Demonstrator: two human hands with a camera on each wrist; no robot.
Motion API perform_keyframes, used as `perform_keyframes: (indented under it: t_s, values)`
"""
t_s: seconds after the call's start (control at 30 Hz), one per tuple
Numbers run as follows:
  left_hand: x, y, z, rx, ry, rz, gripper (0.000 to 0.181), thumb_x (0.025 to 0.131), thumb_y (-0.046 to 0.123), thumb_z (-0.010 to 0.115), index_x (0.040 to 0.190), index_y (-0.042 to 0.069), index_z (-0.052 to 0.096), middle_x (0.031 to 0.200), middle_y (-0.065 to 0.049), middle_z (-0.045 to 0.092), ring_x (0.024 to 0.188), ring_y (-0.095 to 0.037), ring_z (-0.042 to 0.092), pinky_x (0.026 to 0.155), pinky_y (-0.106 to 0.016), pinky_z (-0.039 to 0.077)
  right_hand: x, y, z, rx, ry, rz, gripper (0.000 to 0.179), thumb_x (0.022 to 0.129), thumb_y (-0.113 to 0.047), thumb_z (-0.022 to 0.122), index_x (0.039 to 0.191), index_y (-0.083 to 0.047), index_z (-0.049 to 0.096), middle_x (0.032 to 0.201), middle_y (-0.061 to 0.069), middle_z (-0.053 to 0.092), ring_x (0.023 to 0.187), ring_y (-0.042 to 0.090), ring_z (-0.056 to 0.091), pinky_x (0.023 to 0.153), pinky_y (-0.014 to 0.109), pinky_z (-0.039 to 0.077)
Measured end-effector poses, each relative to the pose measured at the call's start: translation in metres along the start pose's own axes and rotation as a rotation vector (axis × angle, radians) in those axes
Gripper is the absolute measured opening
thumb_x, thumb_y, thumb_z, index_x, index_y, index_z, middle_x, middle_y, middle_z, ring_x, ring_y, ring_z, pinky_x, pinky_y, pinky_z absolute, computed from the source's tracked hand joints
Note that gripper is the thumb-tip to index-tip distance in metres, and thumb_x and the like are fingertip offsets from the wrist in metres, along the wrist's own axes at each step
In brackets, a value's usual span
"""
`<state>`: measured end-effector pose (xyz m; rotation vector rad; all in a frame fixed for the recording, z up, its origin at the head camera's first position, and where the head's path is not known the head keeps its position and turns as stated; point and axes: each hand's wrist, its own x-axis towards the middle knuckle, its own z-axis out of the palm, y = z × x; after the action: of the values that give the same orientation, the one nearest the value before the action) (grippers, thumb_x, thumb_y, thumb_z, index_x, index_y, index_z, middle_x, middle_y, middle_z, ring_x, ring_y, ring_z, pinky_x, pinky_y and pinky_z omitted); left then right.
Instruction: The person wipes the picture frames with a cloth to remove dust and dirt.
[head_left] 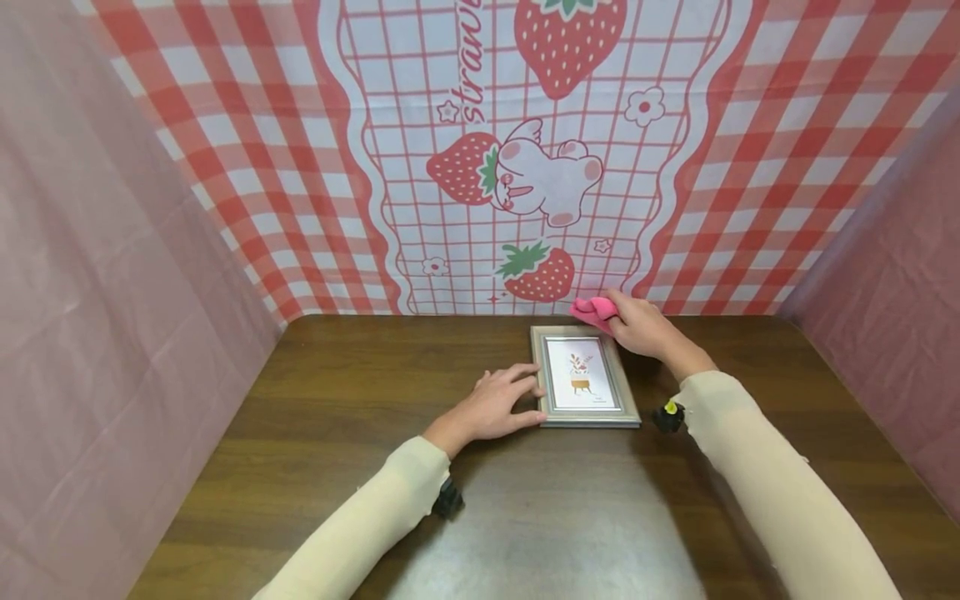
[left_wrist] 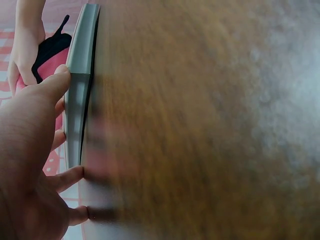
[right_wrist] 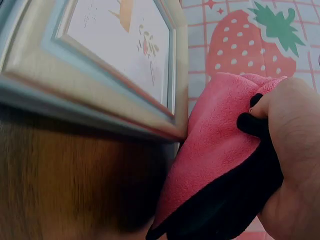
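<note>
A picture frame (head_left: pixel 582 379) with a pale wood border and a small plant print lies face up near the back edge of the table. My left hand (head_left: pixel 495 404) rests against its left side, fingers spread. The left wrist view shows that thumb on the corner of the frame's grey side (left_wrist: pixel 76 115), two fingertips lower down meeting the tabletop. At the frame's far right corner, my right hand (head_left: pixel 641 327) grips a bunched pink cloth (head_left: pixel 596 312). Up close, the cloth (right_wrist: pixel 215 130) is fluffy with a black border and overlaps the frame's corner.
A brown wooden table (head_left: pixel 360 375) carries the frame. Behind it hangs a red-and-white checked curtain (head_left: pixel 285 167) printed with strawberries, and plain pink cloth walls (head_left: pixel 112 275) stand at both sides. Small black devices (head_left: pixel 447 500) sit at both wrists.
</note>
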<state>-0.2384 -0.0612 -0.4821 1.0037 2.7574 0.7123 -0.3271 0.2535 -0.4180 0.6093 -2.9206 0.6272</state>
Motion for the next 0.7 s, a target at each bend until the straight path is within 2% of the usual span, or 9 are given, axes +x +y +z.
perform_keyframes:
  t_s: [0.1, 0.3, 0.47, 0.7]
  values:
    - [0.000, 0.000, 0.000, -0.002, -0.003, -0.001, 0.046, 0.111, 0.052, 0.068, 0.148, 0.024, 0.071, 0.183, -0.003, 0.042, 0.161, -0.043, 0.050, 0.132, -0.082, 0.028, -0.004, 0.005, -0.004, 0.000, -0.007, 0.026, 0.025, 0.107, -0.008, 0.056, 0.131, 0.001, 0.056, 0.112, 0.027, 0.069, 0.095, 0.042, 0.061, 0.092, 0.064, 0.054]
    - [-0.003, 0.006, -0.005, 0.009, -0.015, -0.013, 0.046, 0.111, 0.052, 0.067, 0.148, 0.024, 0.071, 0.183, -0.003, 0.041, 0.162, -0.041, 0.049, 0.133, -0.081, 0.028, -0.009, 0.016, -0.007, -0.010, 0.000, 0.056, 0.021, 0.107, -0.007, 0.053, 0.127, 0.000, 0.054, 0.110, 0.027, 0.068, 0.095, 0.043, 0.061, 0.090, 0.063, 0.053]
    - [-0.003, 0.006, -0.004, 0.007, -0.020, -0.018, 0.045, 0.111, 0.052, 0.067, 0.147, 0.024, 0.071, 0.184, -0.002, 0.041, 0.163, -0.041, 0.048, 0.134, -0.080, 0.028, -0.012, 0.022, -0.006, 0.006, -0.005, 0.085, 0.028, 0.109, -0.008, 0.053, 0.135, 0.000, 0.052, 0.118, 0.029, 0.068, 0.098, 0.045, 0.062, 0.092, 0.064, 0.053]
    - [-0.003, 0.006, -0.004, 0.003, -0.020, -0.020, 0.045, 0.111, 0.052, 0.067, 0.148, 0.025, 0.071, 0.184, -0.001, 0.040, 0.162, -0.040, 0.049, 0.134, -0.080, 0.027, -0.012, 0.025, 0.002, 0.021, 0.014, 0.078, 0.034, 0.107, -0.012, 0.056, 0.139, 0.001, 0.054, 0.117, 0.031, 0.070, 0.097, 0.047, 0.063, 0.093, 0.066, 0.054]
